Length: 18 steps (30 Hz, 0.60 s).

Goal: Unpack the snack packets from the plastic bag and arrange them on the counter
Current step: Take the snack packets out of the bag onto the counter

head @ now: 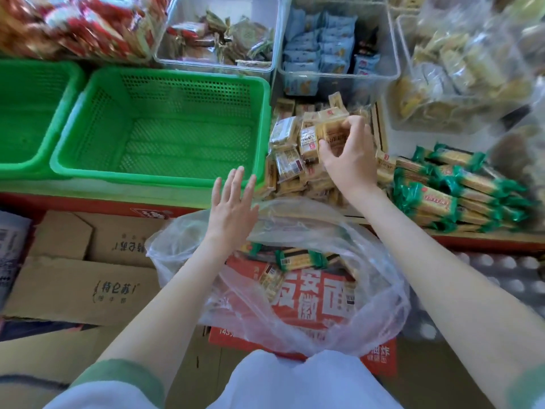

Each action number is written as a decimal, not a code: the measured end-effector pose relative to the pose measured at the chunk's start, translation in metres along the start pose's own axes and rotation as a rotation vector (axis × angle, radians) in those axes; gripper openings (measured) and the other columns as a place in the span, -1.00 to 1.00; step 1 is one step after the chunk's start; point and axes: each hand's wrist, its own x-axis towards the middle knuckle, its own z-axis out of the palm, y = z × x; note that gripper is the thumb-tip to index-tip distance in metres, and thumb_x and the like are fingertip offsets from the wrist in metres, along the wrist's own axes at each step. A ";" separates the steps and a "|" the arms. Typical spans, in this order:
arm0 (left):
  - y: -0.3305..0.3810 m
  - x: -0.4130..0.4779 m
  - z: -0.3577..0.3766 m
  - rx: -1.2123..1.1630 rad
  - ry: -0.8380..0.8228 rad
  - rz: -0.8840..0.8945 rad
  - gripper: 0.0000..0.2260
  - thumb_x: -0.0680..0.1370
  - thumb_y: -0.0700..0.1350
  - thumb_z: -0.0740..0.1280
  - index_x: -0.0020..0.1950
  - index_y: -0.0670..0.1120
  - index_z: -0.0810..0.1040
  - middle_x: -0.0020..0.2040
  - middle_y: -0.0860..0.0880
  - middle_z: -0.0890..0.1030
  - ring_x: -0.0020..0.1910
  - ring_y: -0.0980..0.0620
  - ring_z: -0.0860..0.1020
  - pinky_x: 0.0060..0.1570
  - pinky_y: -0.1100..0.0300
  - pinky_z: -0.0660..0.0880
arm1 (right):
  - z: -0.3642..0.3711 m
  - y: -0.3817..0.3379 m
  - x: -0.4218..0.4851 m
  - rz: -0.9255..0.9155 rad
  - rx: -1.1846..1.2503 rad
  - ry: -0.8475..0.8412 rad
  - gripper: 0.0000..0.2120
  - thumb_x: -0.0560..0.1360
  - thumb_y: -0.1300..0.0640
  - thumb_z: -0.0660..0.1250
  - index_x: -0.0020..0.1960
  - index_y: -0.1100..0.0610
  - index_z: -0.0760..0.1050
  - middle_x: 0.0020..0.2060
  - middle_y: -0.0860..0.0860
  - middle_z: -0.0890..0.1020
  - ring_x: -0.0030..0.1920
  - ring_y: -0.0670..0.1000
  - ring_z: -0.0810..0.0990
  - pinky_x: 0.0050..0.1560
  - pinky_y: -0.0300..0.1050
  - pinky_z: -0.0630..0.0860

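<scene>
Placement is being carried out by the right hand [351, 160], whose fingers and thumb are being curled round a small clutch of yellow packets [333, 134], just above the yellow pile [292, 169] on the counter [73, 191]. For the step to be done well, the clutch is best lowered flat onto the pile with the labels turned the same way as its neighbours, and let go only once it is being borne by the packets beneath. The pile looks loose and is spilling toward the counter's near edge, so a dropped handful is likely to start a slide. The yellow sort is best kept apart from the green-ended stack [442, 196] just beside it on the right.

The right arm is being stretched forward over the plastic bag [368, 305], with the back of the hand turned to the camera. The left hand [233, 208] is being held open and empty, fingers straight and slightly spread, above the bag's far rim and just short of the green basket [177, 75]. Whether it is touching the plastic cannot be told.

The bag is lying open on a red carton [380, 361] below the counter, with a few packets [300, 258] left inside, so the unpacking looks well advanced but unfinished.
</scene>
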 end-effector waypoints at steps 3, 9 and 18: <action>-0.007 0.021 0.005 0.056 -0.102 -0.060 -0.41 0.65 0.08 0.09 0.59 -0.06 -0.06 0.58 -0.16 -0.12 0.56 -0.12 -0.15 0.46 -0.07 -0.29 | 0.025 0.000 0.031 -0.043 -0.131 -0.071 -0.60 0.53 0.01 0.30 0.26 0.20 0.35 0.15 0.16 0.45 0.05 0.07 0.42 0.04 -0.06 0.41; -0.018 0.035 0.017 0.042 -0.222 -0.043 -0.39 0.64 0.17 0.07 0.59 -0.01 -0.11 0.58 -0.11 -0.15 0.55 -0.09 -0.21 0.40 -0.01 -0.43 | 0.066 0.009 0.038 -0.051 -0.425 -0.277 -0.58 0.62 -0.06 0.08 0.38 0.15 0.30 0.33 0.16 0.38 0.24 0.18 0.35 0.23 0.08 0.25; -0.030 -0.041 0.044 -0.082 0.008 0.176 -0.48 0.58 0.06 0.12 0.50 -0.11 0.23 0.52 -0.25 0.17 0.51 -0.20 0.10 0.47 -0.15 -0.06 | 0.059 0.004 -0.052 -0.485 -0.241 -0.114 -0.59 0.50 0.12 0.22 0.32 0.20 0.29 0.25 0.13 0.35 0.20 0.14 0.35 0.15 0.07 0.28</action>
